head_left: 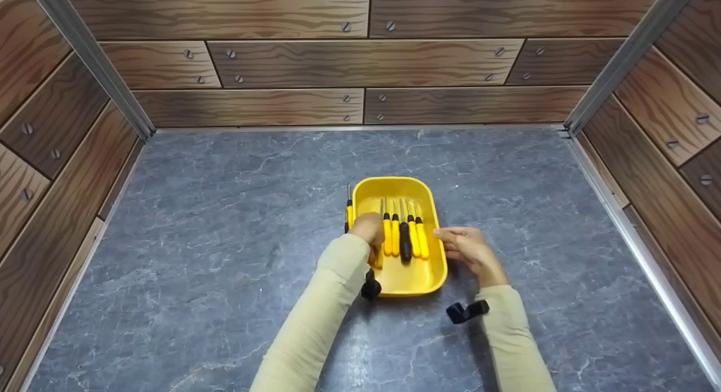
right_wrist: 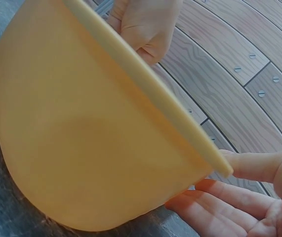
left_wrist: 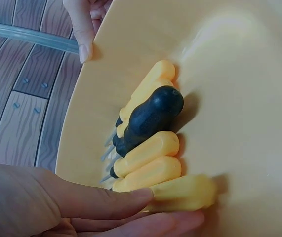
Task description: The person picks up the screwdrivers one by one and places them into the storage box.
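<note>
A yellow plastic tray [head_left: 403, 282] holds several screwdrivers lying side by side. Most have yellow handles; one screwdriver [left_wrist: 153, 113] has a black handle. Inside the tray's left part, my left hand [head_left: 369, 230] pinches the yellow handle of the end screwdriver [left_wrist: 185, 192] between thumb and fingers. That screwdriver's tip is hidden by the hand. My right hand [head_left: 467, 248] grips the tray's right wall, its thumb over the rim and its fingers [right_wrist: 215, 205] against the outside.
Just outside the tray's left wall is another yellow-and-black screwdriver [head_left: 349, 206], partly hidden by the left hand. The grey marbled surface [head_left: 225, 223] surrounds the tray. Wood-patterned panels [head_left: 360, 65] stand behind and at both sides. Black mounts [head_left: 467, 311] sit at both wrists.
</note>
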Demonstrator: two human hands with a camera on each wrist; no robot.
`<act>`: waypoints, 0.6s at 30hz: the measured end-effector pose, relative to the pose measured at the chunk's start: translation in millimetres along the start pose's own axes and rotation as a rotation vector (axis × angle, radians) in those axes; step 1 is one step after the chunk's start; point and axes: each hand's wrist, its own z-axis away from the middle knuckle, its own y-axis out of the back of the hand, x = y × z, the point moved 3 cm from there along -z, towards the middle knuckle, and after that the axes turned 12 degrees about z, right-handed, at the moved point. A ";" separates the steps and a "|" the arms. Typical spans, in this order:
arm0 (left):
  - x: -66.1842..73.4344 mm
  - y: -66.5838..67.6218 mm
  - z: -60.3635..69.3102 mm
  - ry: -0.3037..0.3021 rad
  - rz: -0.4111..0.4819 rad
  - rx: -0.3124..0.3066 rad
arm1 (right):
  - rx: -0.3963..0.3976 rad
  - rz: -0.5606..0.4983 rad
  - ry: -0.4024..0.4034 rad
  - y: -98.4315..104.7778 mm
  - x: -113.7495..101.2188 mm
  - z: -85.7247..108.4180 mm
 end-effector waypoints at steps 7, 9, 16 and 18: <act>26.3 65.2 94.8 0.015 0.032 -0.112 | -0.004 0.010 0.007 -0.2 0.6 0.0; 35.9 85.9 125.4 -0.003 0.003 -0.141 | -0.005 0.010 0.007 -0.4 0.6 0.2; 51.9 121.3 175.1 0.003 -0.004 -0.197 | -0.009 -0.002 0.007 0.3 -0.3 0.6; 51.1 121.6 172.6 0.006 0.011 -0.174 | -0.009 -0.005 0.006 0.5 -0.2 0.6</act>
